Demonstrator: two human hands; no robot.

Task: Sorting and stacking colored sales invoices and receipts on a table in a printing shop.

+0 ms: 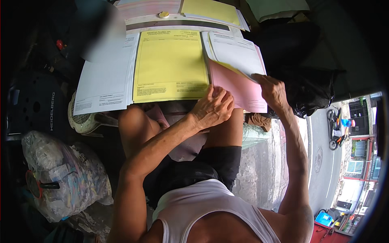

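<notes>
My right hand pinches the lower right corner of a few white and yellow printed form sheets, lifted and curling up at the right-hand pile. A pink form sheet lies exposed beneath them. Curled fingers of my left hand rest at the pink sheet's lower left corner, beside the yellow stack; whether they grip paper is hidden. In the middle lies a stack of yellow forms bearing print. Left of it is a stack of white forms, its top partly covered by a blurred pale shape.
Beyond the stacks, a small round tin sits near more yellow paper. A plastic stool is under the white stack. A clear bag of paper scraps stands at left, a black plastic bag at right. A motorcycle is on the street.
</notes>
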